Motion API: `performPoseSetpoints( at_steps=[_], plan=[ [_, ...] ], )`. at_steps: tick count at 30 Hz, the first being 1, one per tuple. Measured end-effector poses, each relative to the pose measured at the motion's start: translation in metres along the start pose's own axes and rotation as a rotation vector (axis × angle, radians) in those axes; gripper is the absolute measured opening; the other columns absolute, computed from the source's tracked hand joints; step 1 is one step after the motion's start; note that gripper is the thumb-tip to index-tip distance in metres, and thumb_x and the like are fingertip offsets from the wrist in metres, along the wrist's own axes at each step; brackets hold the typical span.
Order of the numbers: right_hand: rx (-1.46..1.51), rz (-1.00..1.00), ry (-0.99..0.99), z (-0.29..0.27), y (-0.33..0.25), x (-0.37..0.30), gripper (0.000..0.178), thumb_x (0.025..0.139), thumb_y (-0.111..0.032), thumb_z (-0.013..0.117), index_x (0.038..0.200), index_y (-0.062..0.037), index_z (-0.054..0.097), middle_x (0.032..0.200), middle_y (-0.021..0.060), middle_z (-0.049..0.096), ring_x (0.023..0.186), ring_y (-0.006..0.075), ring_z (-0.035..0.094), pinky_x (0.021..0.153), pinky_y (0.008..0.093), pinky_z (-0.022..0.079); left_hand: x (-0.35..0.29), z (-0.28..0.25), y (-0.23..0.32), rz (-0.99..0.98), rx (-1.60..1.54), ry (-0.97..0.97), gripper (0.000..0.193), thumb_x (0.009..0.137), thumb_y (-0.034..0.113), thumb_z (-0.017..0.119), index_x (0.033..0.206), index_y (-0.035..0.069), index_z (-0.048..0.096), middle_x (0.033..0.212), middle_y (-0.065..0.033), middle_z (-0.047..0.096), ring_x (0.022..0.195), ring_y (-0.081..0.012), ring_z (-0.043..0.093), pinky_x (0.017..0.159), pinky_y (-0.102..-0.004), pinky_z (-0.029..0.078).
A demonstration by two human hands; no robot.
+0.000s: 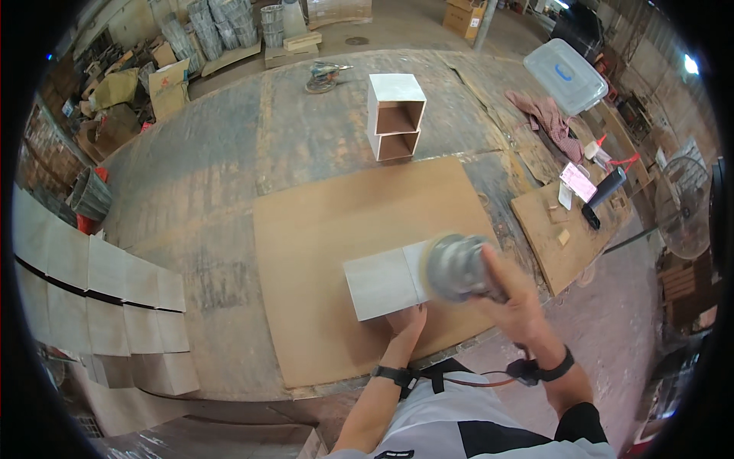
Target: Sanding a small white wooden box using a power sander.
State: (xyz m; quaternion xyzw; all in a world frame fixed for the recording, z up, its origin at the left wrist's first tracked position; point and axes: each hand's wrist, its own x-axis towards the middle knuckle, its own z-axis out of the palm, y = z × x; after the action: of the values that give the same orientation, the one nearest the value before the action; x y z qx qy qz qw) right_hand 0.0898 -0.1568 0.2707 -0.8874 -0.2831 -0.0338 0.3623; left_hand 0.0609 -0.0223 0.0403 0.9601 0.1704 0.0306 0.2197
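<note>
Grey-white panel lies near the front edge of the brown board; my left hand presses flat on its near edge. My right hand grips closed around the round sander on the panel's right end. I judge sanding is in progress; next needs steady passes leftward.

Left hand extended forward from the lower edge, fingers flat and pointing away, palm down, pressed on a surface. Black band on the left wrist. Right hand raised higher and further right, fingers curled closed in a grip, forearm angled up and to the left. Black strap around the right wrist. Both forearms bare, short sleeves at the upper arms
</note>
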Motion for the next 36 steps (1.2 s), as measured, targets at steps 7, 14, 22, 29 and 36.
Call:
performPoseSetpoints(
  at_steps=[7,14,22,29,36],
  plan=[
    [-0.059,-0.062,-0.287,0.093,-0.046,0.02,0.067,0.075,-0.018,0.068,0.136,-0.0148,0.041,0.086,0.0197,0.052,0.07,0.0358,0.056,0.061,0.0407,0.047,-0.015,0.015,-0.008,-0.031,-0.7,0.239,0.062,0.077,0.031,0.063,0.132,0.01,0.044,0.138,-0.0168,0.04,0.128,-0.0378,0.036,0.104,-0.0526,0.028],
    [-0.157,0.091,-0.045,0.082,0.018,0.055,0.072,0.074,-0.018,0.067,0.139,-0.0174,0.038,0.087,0.022,0.053,0.07,0.0366,0.057,0.059,0.0425,0.048,-0.005,0.026,-0.014,0.15,-0.118,-0.008,0.066,0.075,0.032,0.066,0.134,0.012,0.043,0.138,-0.0159,0.04,0.129,-0.0379,0.034,0.104,-0.0526,0.028],
    [-0.195,0.049,-0.247,0.091,-0.007,0.059,0.073,0.075,-0.016,0.064,0.141,-0.0144,0.032,0.096,0.0248,0.055,0.08,0.0415,0.057,0.065,0.0441,0.048,-0.005,0.031,-0.012,0.071,-0.302,-0.042,0.068,0.076,0.032,0.066,0.135,0.009,0.04,0.139,-0.0185,0.038,0.13,-0.0389,0.033,0.105,-0.0525,0.027],
    [-0.154,-0.152,-0.357,0.097,-0.033,0.023,0.077,0.072,-0.015,0.066,0.141,-0.0154,0.033,0.088,0.0252,0.053,0.073,0.0384,0.058,0.062,0.0427,0.048,-0.014,0.021,-0.006,-0.014,-0.62,0.163,0.068,0.076,0.032,0.066,0.135,0.009,0.04,0.14,-0.019,0.038,0.13,-0.0389,0.032,0.106,-0.0522,0.027],
    [-0.222,-0.062,-0.181,0.097,-0.007,0.018,0.075,0.071,-0.015,0.069,0.139,-0.0156,0.038,0.087,0.0195,0.053,0.073,0.0319,0.056,0.062,0.0397,0.046,-0.004,0.021,-0.005,0.023,-0.49,0.089,0.068,0.076,0.031,0.066,0.135,0.009,0.041,0.14,-0.0195,0.037,0.13,-0.039,0.032,0.106,-0.052,0.027]
  ],
)
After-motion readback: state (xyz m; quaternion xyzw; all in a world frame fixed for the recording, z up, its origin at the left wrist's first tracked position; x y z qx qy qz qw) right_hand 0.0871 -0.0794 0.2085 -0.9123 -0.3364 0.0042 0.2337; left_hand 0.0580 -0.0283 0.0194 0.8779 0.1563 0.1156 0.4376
